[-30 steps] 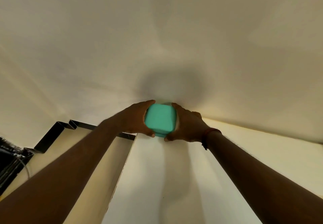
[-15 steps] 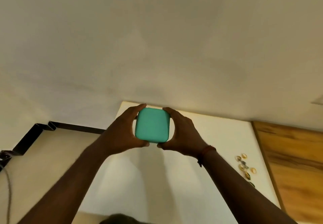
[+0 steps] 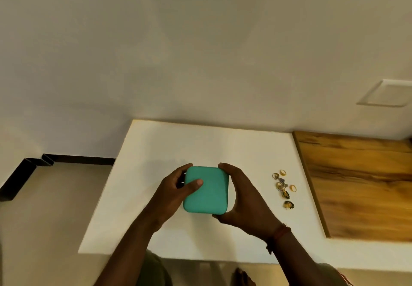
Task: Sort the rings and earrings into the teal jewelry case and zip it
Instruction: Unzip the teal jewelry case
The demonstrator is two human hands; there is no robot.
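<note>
Down at the bench [image 3: 156, 152], left hand [image 3: 176, 194] and right hand [image 3: 243, 201] are gripping the closed teal case [image 3: 206, 191], just lowered near the jewelry [image 3: 283, 187]; opening's probably next.

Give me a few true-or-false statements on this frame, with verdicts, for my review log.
1. The left hand and right hand both hold the teal case. True.
2. The teal case is open. False: its lid is closed.
3. The rings and earrings lie on the white table, to the right of the case. True.
4. The wooden panel sits to the left of the table. False: it is on the right.
</note>
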